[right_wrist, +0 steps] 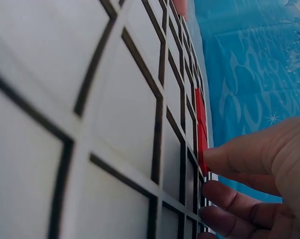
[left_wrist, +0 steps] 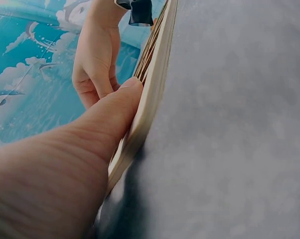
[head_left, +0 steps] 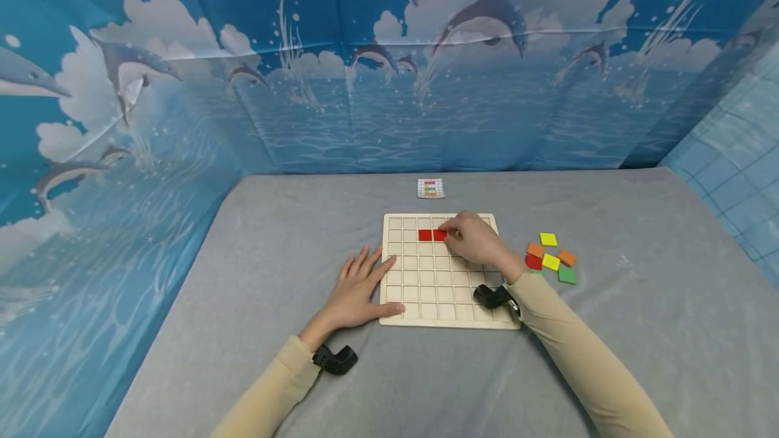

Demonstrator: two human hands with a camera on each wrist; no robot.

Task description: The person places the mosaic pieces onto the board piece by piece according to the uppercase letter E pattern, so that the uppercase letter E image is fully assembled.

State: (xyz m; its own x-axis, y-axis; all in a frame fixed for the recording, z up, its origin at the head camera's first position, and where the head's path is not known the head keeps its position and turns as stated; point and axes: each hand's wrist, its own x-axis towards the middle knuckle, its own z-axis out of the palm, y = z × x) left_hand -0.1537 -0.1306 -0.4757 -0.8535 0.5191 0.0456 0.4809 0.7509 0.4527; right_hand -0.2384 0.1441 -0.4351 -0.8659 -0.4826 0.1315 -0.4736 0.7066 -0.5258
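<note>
A light wooden grid board (head_left: pixel 420 277) lies on the table, with a red square tile (head_left: pixel 425 235) in a cell of its second row from the far edge. Right beside it is a second red tile (head_left: pixel 439 235), which my right hand (head_left: pixel 477 240) pinches at its right side. In the right wrist view the thumb (right_wrist: pixel 239 154) meets this tile (right_wrist: pixel 201 134) low over the grid, the other fingers bent below. My left hand (head_left: pixel 359 289) rests flat with spread fingers at the board's left edge, its thumb (left_wrist: pixel 117 107) over the near corner.
Right of the board lie loose tiles: yellow (head_left: pixel 548 240), orange (head_left: pixel 567 257), red (head_left: pixel 533 262) and green (head_left: pixel 567 276). A small card with a coloured grid pattern (head_left: pixel 431 188) lies beyond the board. A dolphin-print curtain (head_left: pixel 389 113) hangs behind the grey-covered table (head_left: pixel 292 222).
</note>
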